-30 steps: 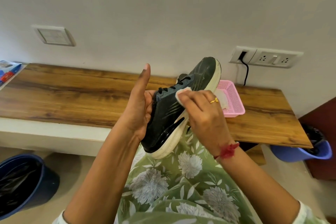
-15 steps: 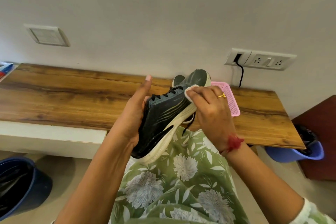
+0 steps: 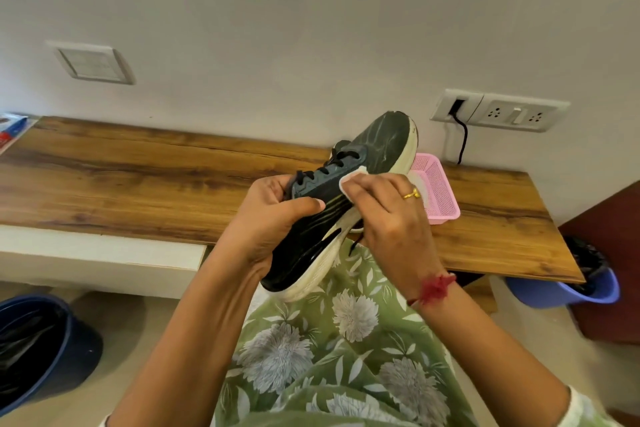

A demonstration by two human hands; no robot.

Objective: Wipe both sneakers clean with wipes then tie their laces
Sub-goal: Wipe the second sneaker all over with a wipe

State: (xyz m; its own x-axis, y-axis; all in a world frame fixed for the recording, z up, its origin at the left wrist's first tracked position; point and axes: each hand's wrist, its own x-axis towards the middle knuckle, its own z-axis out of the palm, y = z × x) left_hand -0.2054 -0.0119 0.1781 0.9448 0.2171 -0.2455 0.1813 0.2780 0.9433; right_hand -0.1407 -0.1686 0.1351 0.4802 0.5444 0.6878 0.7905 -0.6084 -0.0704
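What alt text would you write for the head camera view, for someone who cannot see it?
A person's left hand grips a black sneaker above their lap while the right hand holds a white wipe against its side. Behind is a wooden shelf with a pink basket on it, below a wall socket.

Views: one, worn on the person's head.
Looks: forward and down, out over both arms.
Near: the left hand grips the shoe and the right hand holds a wipe on it, all close, in the middle of the frame.
Nearest: the lap fills the lower middle, right under the camera.
Farther: the table runs across the middle, sloping down to the right.
Farthest: the wall fills the top half.
Edges: a dark bin is at the lower left and a blue bin at the right edge.
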